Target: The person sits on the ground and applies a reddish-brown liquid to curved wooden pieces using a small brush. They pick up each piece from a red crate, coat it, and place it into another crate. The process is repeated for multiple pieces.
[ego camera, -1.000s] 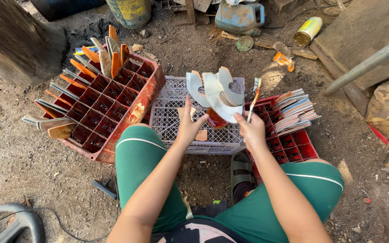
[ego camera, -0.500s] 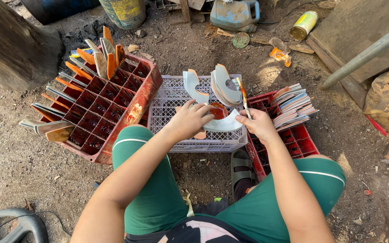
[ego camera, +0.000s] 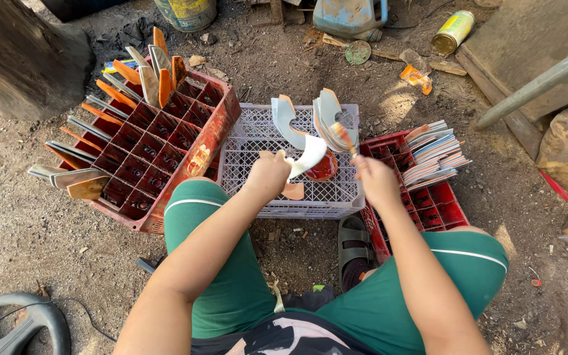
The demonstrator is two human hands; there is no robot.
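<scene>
A red crate [ego camera: 165, 141] of curved blades stands at left. The left hand [ego camera: 267, 174] grips a pale curved blade [ego camera: 309, 156] over the white crate [ego camera: 258, 154]; the right hand [ego camera: 376, 181] pinches a small brush [ego camera: 343, 135]. Coating appears underway; the next stroke needs a steady blade.

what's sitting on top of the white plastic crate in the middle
On the white crate stand curved blades and a small orange-red dish. The left hand and its blade cover part of the top.
</scene>
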